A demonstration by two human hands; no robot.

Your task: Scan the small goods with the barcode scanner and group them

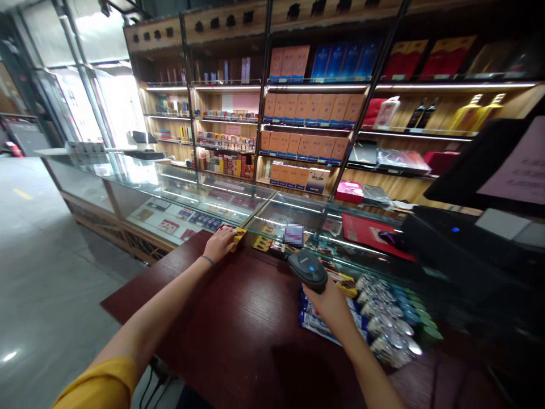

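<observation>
My right hand (pixel 330 304) is wrapped round the handle of a black barcode scanner (pixel 309 270), which shows a small blue light on top. The scanner is held above the far edge of the dark red wooden table (pixel 238 307). At that table's far left corner, my left hand (pixel 219 244) has its fingers over a small yellow-and-red packet (pixel 239 234), partly hidden by the hand. Under my right forearm lie blue-and-white packets (pixel 317 324), and yellow packs (pixel 346 284) sit just beyond them.
Rows of silver-topped containers (pixel 392 324) stand at the table's right. A glass display counter (pixel 264 204) runs along the far side, with a red mat (pixel 374 236) and a mouse (pixel 389 238) on it. A dark monitor (pixel 481 165) stands at right. Stocked shelves (pixel 306 130) line the wall.
</observation>
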